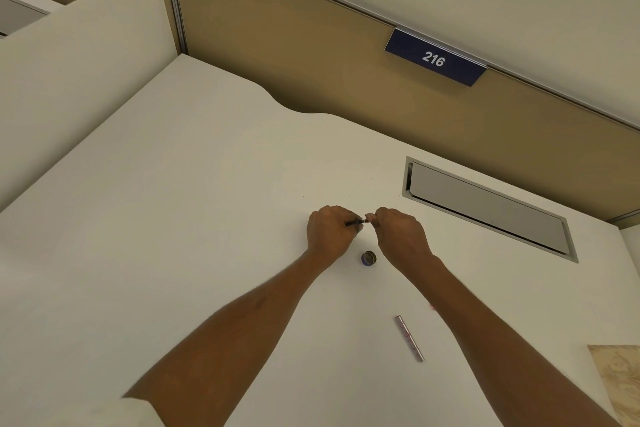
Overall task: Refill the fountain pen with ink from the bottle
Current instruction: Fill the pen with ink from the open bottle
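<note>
My left hand (329,230) grips a thin dark pen part (354,222) that sticks out to the right of its fingers. My right hand (398,232) pinches the end of that part at the fingertips, so both hands meet above the white desk (173,236). Just below and between the hands stands the small ink bottle (369,258), seen from above with a dark round mouth. A silver pen barrel (409,338) with reddish marks lies on the desk nearer to me, between my forearms.
A grey cable flap (488,206) is set into the desk at the right. A tan partition with a blue "216" sign (434,57) stands behind. A wooden board corner (620,381) shows at the right edge.
</note>
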`<state>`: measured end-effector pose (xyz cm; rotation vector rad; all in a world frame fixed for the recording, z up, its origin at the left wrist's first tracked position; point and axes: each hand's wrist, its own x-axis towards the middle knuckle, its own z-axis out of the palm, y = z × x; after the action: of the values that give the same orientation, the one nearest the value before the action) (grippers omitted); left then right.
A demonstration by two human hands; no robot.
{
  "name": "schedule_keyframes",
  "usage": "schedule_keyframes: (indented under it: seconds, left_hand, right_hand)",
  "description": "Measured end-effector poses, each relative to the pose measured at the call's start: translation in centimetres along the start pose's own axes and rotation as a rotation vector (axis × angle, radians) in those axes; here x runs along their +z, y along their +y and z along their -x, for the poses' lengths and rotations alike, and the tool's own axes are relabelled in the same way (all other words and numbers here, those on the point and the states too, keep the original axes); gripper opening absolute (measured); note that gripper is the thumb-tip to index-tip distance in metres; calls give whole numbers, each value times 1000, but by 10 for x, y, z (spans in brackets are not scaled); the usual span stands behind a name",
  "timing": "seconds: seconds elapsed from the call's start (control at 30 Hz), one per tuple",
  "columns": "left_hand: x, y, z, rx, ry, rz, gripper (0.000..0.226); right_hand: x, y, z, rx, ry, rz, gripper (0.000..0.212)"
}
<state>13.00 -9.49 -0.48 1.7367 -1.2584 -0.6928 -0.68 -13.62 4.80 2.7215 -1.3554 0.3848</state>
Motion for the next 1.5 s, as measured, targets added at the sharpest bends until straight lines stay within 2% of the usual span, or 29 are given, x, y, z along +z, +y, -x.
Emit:
schedule_keyframes:
  seconds: [0.13, 0.27, 0.43, 0.53, 0.6, 0.73, 0.87, 1.1, 1.27, 1.4, 1.5]
  left_hand:
    - [0, -1, 0, 2, -6, -5, 8]
    - [0, -1, 0, -9, -18, -11, 8]
    - [0, -1, 0, 11, -5, -13, 10]
    - [-1, -2, 0, 48, 10, -21, 13]
    - [-1, -2, 0, 54, 12, -20, 12]
    - [1, -3, 0, 30, 2, -19, 11]
    - [1, -3, 0, 34, -4, -35, 13]
    - [1, -1, 1, 23, 8, -32, 9]
    - [1, -2, 1, 20, 15, -38, 11]
    - [2, -3, 0, 14, 10, -37, 12]
    - [2, -2, 1, 21, 18, -25, 11]
  right_hand:
    - [1, -1, 0, 68, -64, -20, 49]
    - [0, -3, -3, 121, -186, -36, 39]
    - [-4, -3, -3, 179, -247, -110, 42]
    - [-12, -8, -2, 222, -256, -298, 23]
    - [-17, -8, 0, 179, -238, -341, 28]
    - [-11, 0, 3, 9, -203, -162, 15]
    - [-2, 1, 4, -28, -84, -114, 8]
    - [2, -1, 2, -29, 28, -82, 16]
    - [1, -4, 2, -16, 69, -7, 37]
    - [1, -5, 1, 54, -11, -25, 42]
    - [3, -6, -2, 139, -125, -46, 37]
